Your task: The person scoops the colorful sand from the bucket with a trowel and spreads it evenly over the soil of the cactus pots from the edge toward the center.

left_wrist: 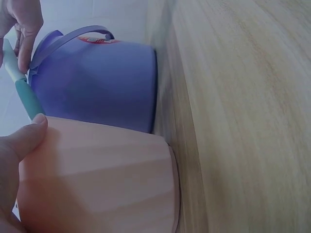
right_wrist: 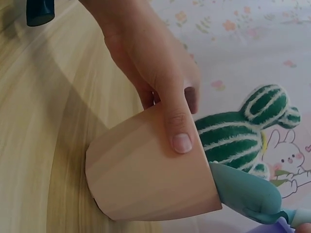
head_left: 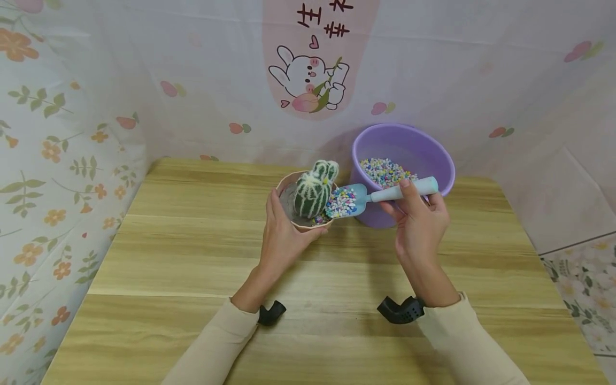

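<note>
My left hand (head_left: 283, 232) grips a pale peach flower pot (right_wrist: 150, 170) by its rim and side, the thumb lying along the outer wall. In the pot stands a green cactus (head_left: 313, 198) with white fuzzy ribs, and a few coloured pebbles lie at its base. With my right hand (head_left: 423, 224) I hold a small light-blue hand shovel (head_left: 362, 199) by its pale handle. Its blade, heaped with multicoloured pebbles (head_left: 343, 202), reaches over the pot's right rim beside the cactus. In the right wrist view the blade's tip overlaps the pot's rim.
A purple bucket (head_left: 358, 214), partly filled with the same coloured pebbles (head_left: 385, 172), stands at the back right under the shovel's handle. The wood-grain table (head_left: 192, 256) ends at a printed cloth backdrop (head_left: 202, 80) behind and to the left.
</note>
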`<state>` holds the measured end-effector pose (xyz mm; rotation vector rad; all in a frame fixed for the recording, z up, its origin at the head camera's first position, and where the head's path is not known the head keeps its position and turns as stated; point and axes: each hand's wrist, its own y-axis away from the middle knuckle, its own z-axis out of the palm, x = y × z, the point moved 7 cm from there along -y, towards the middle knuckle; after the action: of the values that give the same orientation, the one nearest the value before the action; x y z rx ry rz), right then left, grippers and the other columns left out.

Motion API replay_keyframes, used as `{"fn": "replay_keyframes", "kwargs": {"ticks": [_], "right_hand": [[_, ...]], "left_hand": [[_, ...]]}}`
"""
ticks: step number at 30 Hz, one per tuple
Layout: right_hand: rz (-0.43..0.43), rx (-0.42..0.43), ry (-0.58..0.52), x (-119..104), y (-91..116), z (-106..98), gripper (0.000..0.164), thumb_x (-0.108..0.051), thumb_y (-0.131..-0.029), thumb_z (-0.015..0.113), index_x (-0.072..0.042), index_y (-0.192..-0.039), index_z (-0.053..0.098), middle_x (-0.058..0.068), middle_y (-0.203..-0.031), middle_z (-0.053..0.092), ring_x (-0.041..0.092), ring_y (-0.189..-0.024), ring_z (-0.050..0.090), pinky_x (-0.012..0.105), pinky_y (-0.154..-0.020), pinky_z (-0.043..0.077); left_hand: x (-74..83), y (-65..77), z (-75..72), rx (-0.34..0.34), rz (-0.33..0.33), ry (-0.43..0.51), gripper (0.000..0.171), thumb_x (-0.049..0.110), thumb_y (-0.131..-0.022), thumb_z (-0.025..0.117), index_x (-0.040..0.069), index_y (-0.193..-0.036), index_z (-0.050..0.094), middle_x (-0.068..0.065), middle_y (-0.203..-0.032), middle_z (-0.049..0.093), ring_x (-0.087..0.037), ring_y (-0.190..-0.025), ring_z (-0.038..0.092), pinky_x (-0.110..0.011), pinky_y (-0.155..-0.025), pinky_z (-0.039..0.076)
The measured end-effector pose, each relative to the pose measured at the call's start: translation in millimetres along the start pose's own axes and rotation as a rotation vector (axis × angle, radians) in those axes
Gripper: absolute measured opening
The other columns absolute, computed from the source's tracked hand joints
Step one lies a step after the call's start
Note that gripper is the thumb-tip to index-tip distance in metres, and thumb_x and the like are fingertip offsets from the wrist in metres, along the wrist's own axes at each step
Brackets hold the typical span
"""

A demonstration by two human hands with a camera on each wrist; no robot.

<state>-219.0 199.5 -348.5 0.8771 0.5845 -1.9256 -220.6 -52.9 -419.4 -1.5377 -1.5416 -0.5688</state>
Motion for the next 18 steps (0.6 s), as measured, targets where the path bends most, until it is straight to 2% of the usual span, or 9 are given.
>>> {"fn": "replay_keyframes", "kwargs": {"ticks": [4,8,14,18], "right_hand": [[-0.010,-0.005,-0.004,-1.6,-1.9,0.2,0.024,0.002,-0.080,0.076,0.008,-0.097,0.059,0.016,-0.083,0.064,0.024,-0.059,0.069,0.033,-0.049,0.055],[-0.011,-0.009,0.007,-2.9,-3.6,0.9,0.026,0.001,-0.080,0.077,0.008,-0.097,0.060,0.016,-0.083,0.065,0.024,-0.058,0.068,0.033,-0.048,0.055],[-0.005,0.001,0.018,-4.4,-6.2,1.1,0.030,-0.001,-0.077,0.080,0.008,-0.097,0.059,0.016,-0.085,0.066,0.024,-0.059,0.069,0.033,-0.048,0.055],[-0.002,0.002,0.023,-4.3,-7.3,1.9,0.028,0.000,-0.078,0.079,0.007,-0.096,0.060,0.015,-0.084,0.066,0.022,-0.060,0.069,0.033,-0.048,0.055]], "left_hand": [[1.2,0.7,-0.8,-0.021,0.015,-0.004,0.133,0.047,-0.061,0.090,-0.001,-0.154,0.008,-0.020,-0.156,0.021,-0.036,-0.137,0.036,-0.049,-0.107,0.039],[-0.3,-1.9,-4.4,-0.111,-0.001,-0.004,0.133,0.046,-0.063,0.090,-0.001,-0.154,0.006,-0.021,-0.157,0.017,-0.037,-0.141,0.030,-0.051,-0.109,0.036],[-7.8,-14.9,-8.6,-0.272,0.014,0.027,0.136,0.044,-0.063,0.090,0.007,-0.156,-0.003,-0.018,-0.160,0.009,-0.035,-0.144,0.022,-0.052,-0.111,0.032],[-13.8,-18.3,-7.7,-0.314,0.013,0.040,0.136,0.047,-0.063,0.090,0.013,-0.157,-0.003,-0.014,-0.161,0.008,-0.034,-0.145,0.023,-0.054,-0.110,0.032]]}}
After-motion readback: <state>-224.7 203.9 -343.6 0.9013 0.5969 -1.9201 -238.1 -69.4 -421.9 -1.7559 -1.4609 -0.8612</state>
